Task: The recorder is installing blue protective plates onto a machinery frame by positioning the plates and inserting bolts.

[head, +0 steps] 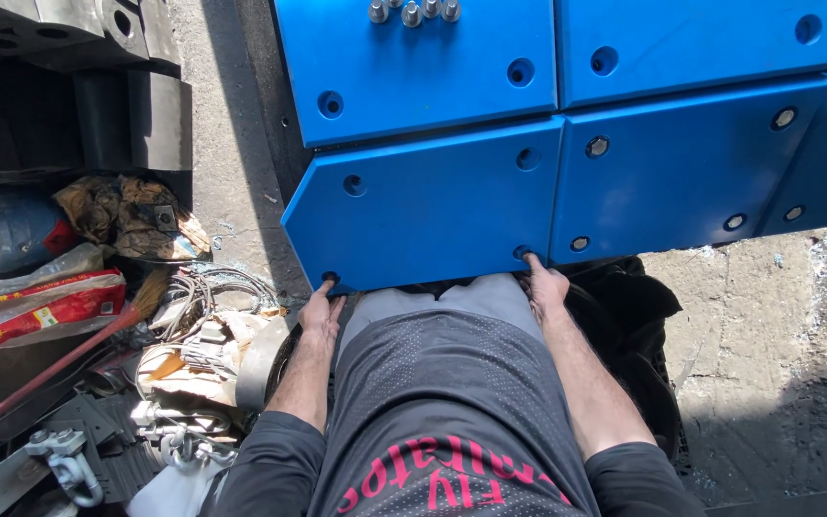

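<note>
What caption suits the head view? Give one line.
Both hands, left hand and right hand, press the near edge of a blue panel, bolts lying farther up.

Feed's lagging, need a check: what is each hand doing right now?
Left hand: open, holding nothing, fingertips at a hole on the blue panel near its lower edge.
Right hand: open, holding nothing, fingertips at another hole on that edge.

Both bare forearms stretch straight forward, the left hand and right hand palm-down, fingers extended and pressing forward.
</note>
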